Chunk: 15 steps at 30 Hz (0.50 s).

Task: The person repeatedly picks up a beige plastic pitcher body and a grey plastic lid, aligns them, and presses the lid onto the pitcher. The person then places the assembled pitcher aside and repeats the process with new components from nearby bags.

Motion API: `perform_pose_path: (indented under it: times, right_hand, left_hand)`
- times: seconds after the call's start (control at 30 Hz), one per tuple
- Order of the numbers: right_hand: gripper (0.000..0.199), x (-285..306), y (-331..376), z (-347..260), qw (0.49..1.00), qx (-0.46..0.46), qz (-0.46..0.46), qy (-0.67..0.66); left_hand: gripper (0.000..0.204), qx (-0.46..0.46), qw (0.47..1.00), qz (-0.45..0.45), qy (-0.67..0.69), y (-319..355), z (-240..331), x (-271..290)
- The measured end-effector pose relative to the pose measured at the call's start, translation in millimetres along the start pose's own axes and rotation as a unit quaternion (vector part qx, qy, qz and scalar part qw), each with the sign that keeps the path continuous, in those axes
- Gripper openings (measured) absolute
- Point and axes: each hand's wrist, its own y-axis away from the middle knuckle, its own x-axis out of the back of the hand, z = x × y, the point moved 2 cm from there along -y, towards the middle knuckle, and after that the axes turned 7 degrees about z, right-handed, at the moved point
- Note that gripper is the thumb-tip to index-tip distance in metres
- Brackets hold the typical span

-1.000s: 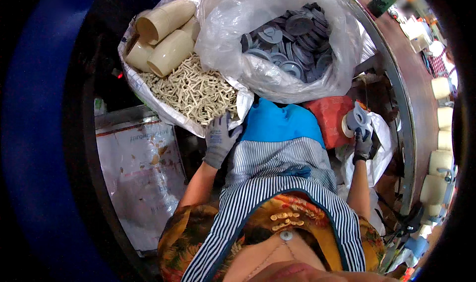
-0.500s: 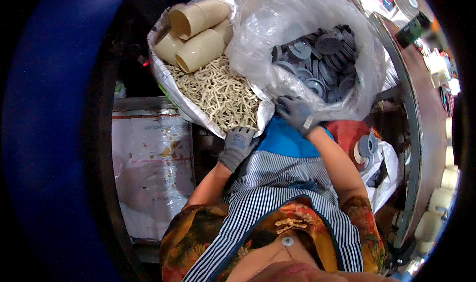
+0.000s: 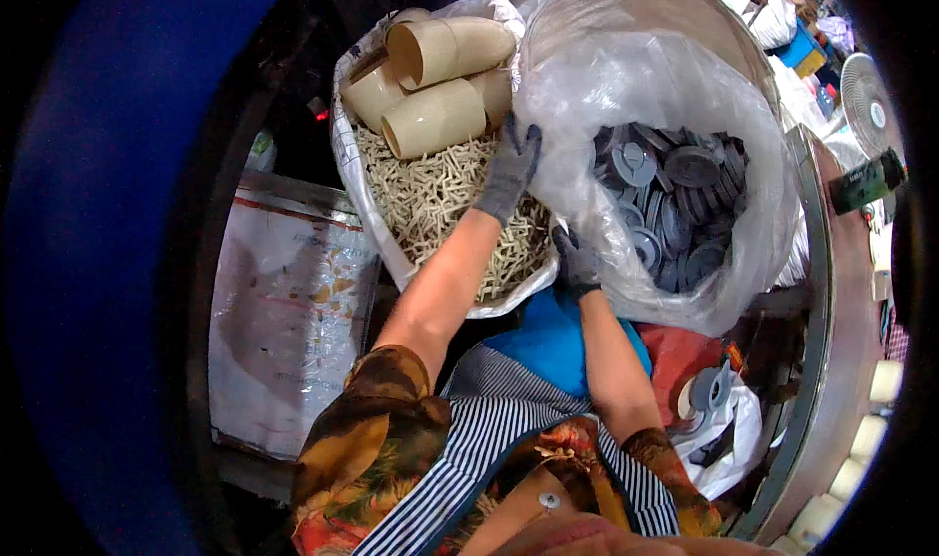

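Note:
My left hand (image 3: 512, 173), in a grey glove, reaches across the right part of a white woven sack (image 3: 347, 155). Its fingers are stretched out and apart beside the edge of a clear plastic bag (image 3: 567, 116). Small beige stick-like pieces (image 3: 421, 189) fill the sack, and large beige tube-shaped parts (image 3: 435, 121) lie on them. Lower down, my gloved right hand (image 3: 579, 263) rests where the sack's rim meets the bag. Its visible fingers look extended and apart, with nothing seen in them. Grey round plastic parts (image 3: 693, 167) are heaped inside the clear bag.
A plastic-wrapped box (image 3: 284, 331) stands at left. On the right runs a metal-edged table (image 3: 846, 292) with a dark green bottle-like object (image 3: 866, 182) and a fan (image 3: 869, 106). Near my right arm are a red cloth-like thing (image 3: 675, 360) and a white bag (image 3: 734, 448).
My left hand has moved from the sack's near rim up and right over the beige pieces. My right hand remains between the sack and bag. The view has shifted, so the containers appear lower and farther right.

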Motion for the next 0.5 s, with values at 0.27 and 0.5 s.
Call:
perform_pose_path:
  times: [0.27,0.5]
  right_hand:
    - [0.039,30,5,3,0.936,-0.048,0.096,-0.336]
    - [0.034,25,7,-9,0.915,-0.103,0.087,-0.38]
  left_hand:
    - [0.094,-0.03,0.994,-0.1,0.03,28,81,-99]
    - [0.073,-0.302,0.604,-0.339,-0.655,111,92,99]
